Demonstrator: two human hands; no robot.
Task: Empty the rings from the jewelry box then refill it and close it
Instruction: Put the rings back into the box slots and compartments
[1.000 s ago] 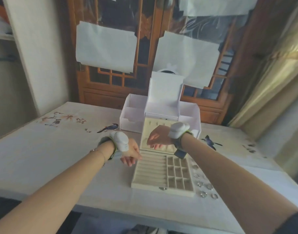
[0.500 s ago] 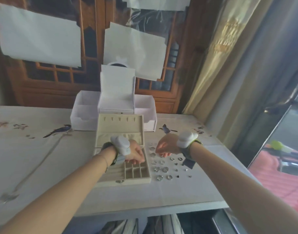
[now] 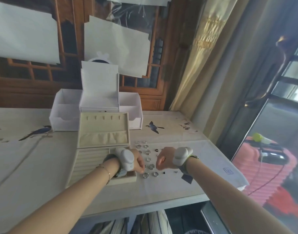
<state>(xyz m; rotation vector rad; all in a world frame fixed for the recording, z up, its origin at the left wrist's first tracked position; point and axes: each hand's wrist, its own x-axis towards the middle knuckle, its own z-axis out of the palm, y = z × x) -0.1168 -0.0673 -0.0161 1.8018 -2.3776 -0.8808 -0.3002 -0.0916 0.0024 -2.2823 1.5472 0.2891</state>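
Rings [image 3: 147, 158], small silver-toned metal bands w/ a few dark ones, lie scattered on the pale bird-print cloth of the table [image 3: 43, 157], just right of the open cream velvet-lined jewelry box [image 3: 94, 159]. Box's ring-roll slots look empty from this angle, its lid [image 3: 103, 130] standing up behind, so emptying seems done or nearly so; refill prob. next.

Left hand [image 3: 138, 162] sits at the box's near-right corner, fingers curled down, tips right at the nearest silver ring [image 3: 145, 175] by the box edge. Looks like a pinch, but can't tell if the grip has hold of a ring or is only touching down beside one. Right hand [image 3: 164, 160] hovers over the right side of the scatter, fingers curled under, knuckles toward camera; whether it holds anything is hidden.

Key relation: ring pile lies btwn the two hands, box to the left of all of it. Left hand is nearer the box, right hand nearer the outer rings. So each ring must travel leftward, over the box's low right wall, into the slots, which run left-right across the tray. White open-drawer organiser [image 3: 65, 114] stands behind the box, well apart from the rings.
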